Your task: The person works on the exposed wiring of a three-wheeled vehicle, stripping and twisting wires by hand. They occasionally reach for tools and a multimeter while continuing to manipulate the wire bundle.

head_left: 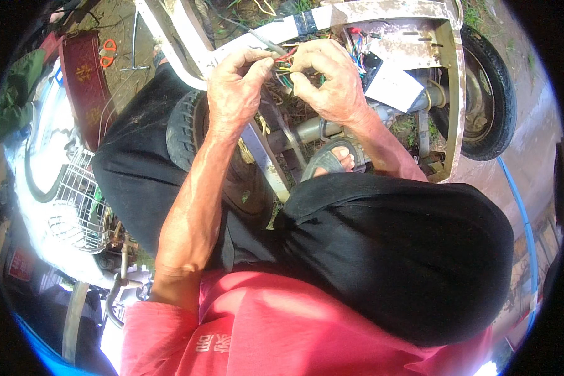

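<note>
Head view, looking down: person's L hand (234,91) has thumb & forefinger pinched tog. on thin coloured wires (286,57), nr a white curved metal frame (266,36). R hand (332,84) is just beside, fingers curled narrow at the same wires; can't tell if they grip. Wires sit betw. both hands. White card (393,88) is to the R, w/ black tyre (502,94) beyond. Orange-handled scissors (108,52) lie upper L.
</note>
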Demonstrator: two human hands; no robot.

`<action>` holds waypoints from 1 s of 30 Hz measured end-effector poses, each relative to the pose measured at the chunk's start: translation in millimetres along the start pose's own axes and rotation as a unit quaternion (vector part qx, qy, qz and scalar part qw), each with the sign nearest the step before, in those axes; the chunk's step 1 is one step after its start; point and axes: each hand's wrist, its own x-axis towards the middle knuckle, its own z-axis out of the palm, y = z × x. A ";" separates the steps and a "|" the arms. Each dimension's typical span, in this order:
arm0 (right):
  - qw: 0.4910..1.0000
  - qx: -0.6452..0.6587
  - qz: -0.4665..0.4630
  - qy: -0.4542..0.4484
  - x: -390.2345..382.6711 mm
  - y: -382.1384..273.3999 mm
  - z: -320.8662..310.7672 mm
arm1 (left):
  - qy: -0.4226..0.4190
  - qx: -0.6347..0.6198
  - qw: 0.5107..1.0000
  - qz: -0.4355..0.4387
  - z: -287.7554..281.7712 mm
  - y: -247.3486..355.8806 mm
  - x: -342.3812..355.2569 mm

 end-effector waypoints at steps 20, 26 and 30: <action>0.998 -0.042 -0.023 0.028 9.0 -3.1 7.2 | -0.019 0.008 0.999 0.026 -4.5 -7.5 4.9; 0.997 -0.055 -0.015 0.042 13.8 -0.1 17.5 | -0.009 0.019 0.999 -0.032 -4.6 0.5 -1.7; 0.997 -0.069 -0.019 0.029 13.9 3.5 18.8 | 0.018 -0.014 1.000 -0.005 0.0 -10.7 -1.9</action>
